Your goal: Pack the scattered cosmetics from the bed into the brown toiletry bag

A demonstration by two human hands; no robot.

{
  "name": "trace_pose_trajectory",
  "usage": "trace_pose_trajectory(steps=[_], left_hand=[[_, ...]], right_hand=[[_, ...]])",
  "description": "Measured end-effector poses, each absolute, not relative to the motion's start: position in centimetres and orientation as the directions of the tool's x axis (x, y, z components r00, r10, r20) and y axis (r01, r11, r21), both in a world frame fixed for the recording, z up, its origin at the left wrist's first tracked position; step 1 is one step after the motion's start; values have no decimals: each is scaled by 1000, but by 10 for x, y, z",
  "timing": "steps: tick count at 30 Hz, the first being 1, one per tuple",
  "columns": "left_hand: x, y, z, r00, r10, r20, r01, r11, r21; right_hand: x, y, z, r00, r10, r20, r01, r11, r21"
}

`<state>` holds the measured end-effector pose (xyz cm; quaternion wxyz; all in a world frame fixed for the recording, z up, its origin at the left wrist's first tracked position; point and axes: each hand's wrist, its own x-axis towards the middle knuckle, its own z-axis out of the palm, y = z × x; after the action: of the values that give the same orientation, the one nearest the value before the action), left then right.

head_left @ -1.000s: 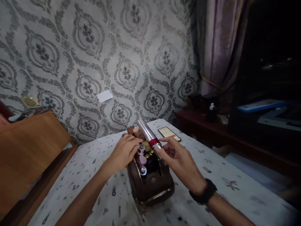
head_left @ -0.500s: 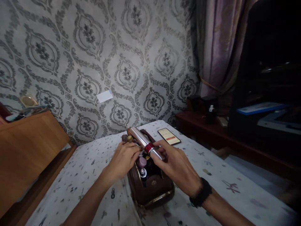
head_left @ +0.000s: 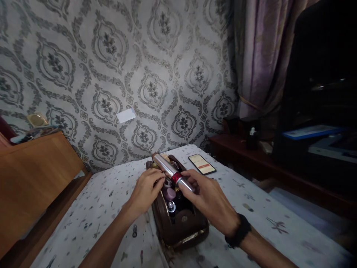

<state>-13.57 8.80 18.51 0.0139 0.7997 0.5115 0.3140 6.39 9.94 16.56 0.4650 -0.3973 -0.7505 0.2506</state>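
A brown zippered bag [head_left: 182, 227] lies open on the patterned white cloth, with a pink-lidded jar [head_left: 169, 194] and a round silver-topped bottle [head_left: 171, 207] inside. My right hand [head_left: 209, 193] grips a silver tube with a red band [head_left: 166, 166] by its near end; the tube slants over the bag's opening. At the bag's left edge is my left hand [head_left: 146, 188], fingers curled and thumb close to the fingertips; whatever is between them is too small to make out.
A phone with a lit screen [head_left: 202, 164] lies right of the bag. A wooden cabinet [head_left: 39, 163] stands at the left, a dark red shelf [head_left: 231, 145] at the right. Behind is a patterned wall [head_left: 150, 89] with a white card [head_left: 125, 115].
The view has shifted slightly. My left hand has drawn back a little from the bag's contents, while my right hand keeps hold of the silver tube.
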Motion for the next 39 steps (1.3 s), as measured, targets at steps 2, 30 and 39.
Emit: trace_pose_trajectory(steps=[2, 30, 39], left_hand=[[-137, 89, 191, 186, 846, 499, 772, -440, 458], [-157, 100, 225, 695, 676, 243, 708, -703, -70], [-151, 102, 229, 680, 708, 190, 701, -704, 114]], right_hand=[[65, 100, 164, -218, 847, 484, 273, 529, -803], [35, 122, 154, -497, 656, 569, 452, 755, -475], [32, 133, 153, -540, 591, 600, 559, 784, -270]])
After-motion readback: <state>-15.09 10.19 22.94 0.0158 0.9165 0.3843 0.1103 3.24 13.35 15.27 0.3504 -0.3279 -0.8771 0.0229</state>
